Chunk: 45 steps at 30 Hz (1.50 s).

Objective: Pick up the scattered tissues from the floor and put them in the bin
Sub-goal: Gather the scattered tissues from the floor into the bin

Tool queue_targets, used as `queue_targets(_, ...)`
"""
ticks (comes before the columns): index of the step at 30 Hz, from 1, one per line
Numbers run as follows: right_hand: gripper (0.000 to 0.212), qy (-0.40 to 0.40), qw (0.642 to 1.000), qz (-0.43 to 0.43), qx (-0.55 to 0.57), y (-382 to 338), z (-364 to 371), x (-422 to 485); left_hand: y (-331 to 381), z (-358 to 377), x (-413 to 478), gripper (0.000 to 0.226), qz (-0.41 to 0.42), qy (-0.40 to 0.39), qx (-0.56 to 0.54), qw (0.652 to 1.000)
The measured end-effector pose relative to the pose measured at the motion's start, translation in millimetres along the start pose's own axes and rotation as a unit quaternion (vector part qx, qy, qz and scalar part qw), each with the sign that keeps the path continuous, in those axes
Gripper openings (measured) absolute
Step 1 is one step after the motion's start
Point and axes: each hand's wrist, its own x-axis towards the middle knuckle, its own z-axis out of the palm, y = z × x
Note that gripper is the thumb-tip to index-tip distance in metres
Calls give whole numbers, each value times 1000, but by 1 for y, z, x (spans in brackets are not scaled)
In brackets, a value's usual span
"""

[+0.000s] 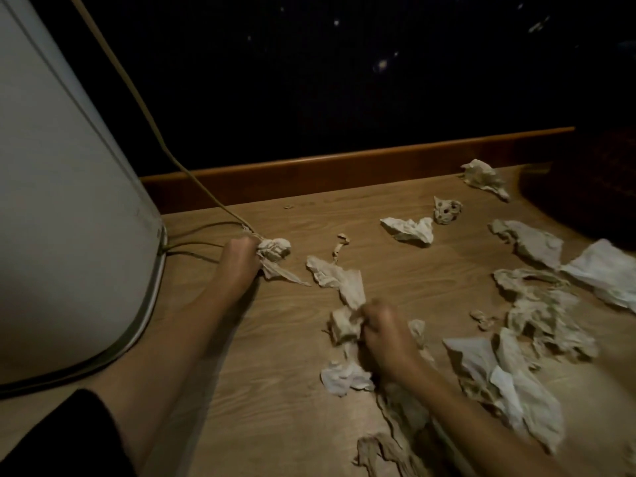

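Several crumpled white tissues lie scattered on the wooden floor (275,390). My left hand (239,258) is closed around a crumpled tissue ball (275,251) with a tail trailing to the right, near the cords. Lower and to the right, my right hand (383,330) is closed on a bunched tissue (344,327), part of a long strip (339,275) reaching up-left. Loose tissues sit at the far right (485,177), at mid right (409,230), and in a big heap (509,370) beside my right arm. No bin is recognisable in view.
A large white rounded appliance (69,201) fills the left side, with beige cords (203,191) running down to its base near my left hand. A wooden skirting board (344,166) backs the floor under a dark wall. A dark object (592,201) stands at the right.
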Motion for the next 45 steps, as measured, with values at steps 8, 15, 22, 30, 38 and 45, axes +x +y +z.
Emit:
queue_targets(8,22,-34,998,-25,-49,-27,-9,156,19,-3,-65,15,94,-4,-63,994)
queue_targets(15,28,24,992,-88,-83,-15,45,109,-26,-15,-125,26,88,-50,-65,993)
queue_targets(22,26,-57,996,-32,62,-39,4,85,-71,-47,-135,45,-42,-70,4,997)
queue_targets(30,72,-307,934,-81,-161,-20,-9,-17,-58,-24,-165,20,-5,-79,25,997)
queue_targets(38,37,-156,977,-140,-36,-15,5,-23,-14,-22,-119,22,50,-101,-13,994)
queue_targets(45,22,-61,996,-70,-12,-50,-6,97,24,-4,0,38,54,-96,33,993)
